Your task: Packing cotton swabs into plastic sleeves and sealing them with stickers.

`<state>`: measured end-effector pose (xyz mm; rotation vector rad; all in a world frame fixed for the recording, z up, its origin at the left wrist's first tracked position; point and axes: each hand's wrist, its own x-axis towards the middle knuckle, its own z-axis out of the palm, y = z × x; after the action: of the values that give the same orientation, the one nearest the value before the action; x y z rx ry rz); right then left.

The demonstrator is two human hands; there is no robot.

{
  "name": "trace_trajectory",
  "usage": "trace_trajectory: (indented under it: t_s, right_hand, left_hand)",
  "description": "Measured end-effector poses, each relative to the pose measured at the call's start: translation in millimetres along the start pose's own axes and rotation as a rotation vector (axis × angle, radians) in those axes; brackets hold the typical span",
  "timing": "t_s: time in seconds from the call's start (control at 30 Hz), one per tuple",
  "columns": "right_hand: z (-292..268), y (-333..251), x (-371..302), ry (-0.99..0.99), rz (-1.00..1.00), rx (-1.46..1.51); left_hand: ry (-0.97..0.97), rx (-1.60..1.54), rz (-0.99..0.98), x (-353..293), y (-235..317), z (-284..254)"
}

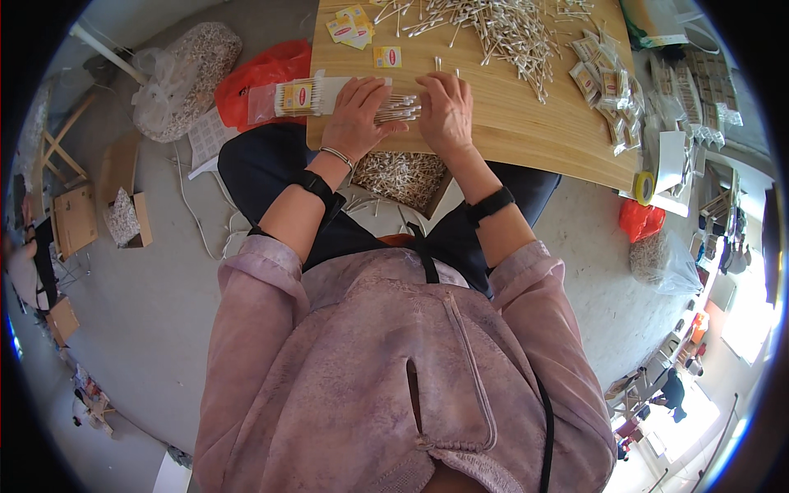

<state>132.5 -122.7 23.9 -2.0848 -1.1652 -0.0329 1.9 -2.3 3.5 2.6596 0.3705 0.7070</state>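
Observation:
My left hand (359, 117) presses on a bundle of cotton swabs (399, 108) at the table's near edge, its thumb along the bundle's near side. The swabs lie sideways, with their tips pointing at my right hand (448, 115). That hand has bent fingers close against the bundle's right end; what lies inside them is hidden. To the left of my left hand lies a clear packet (261, 104) filled with swabs, with a yellow and red card (297, 97) on it. Part of a whitish sleeve shows beneath my left fingers.
Loose cotton swabs (501, 33) are heaped at the far side. Yellow cards (387, 57) lie at the far left, filled packets (608, 86) at the right. A box of swabs (401, 181) sits between my knees. A red bag (263, 78) adjoins the table's left edge.

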Motion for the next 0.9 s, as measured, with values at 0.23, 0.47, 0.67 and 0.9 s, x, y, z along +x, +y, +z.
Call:
trace_trajectory:
  t_s: [0.23, 0.47, 0.67, 0.9]
  right_hand:
    - [-23, 36, -14, 0.068, 0.065, -0.294]
    - [-19, 11, -8, -0.121, -0.104, -0.088]
    - [0, -26, -29, -0.387, -0.263, -0.290]
    - [16, -27, -25, -0.384, -0.210, -0.423]
  left_hand:
    - [-0.001, -0.024, 0.003, 0, 0, -3]
    - [0.020, -0.155, -0.075, 1, 3, -6]
    - [0.156, -0.366, -0.181, 1, -1, -7]
    - [0.260, -0.449, -0.230, 3, -5, -5]
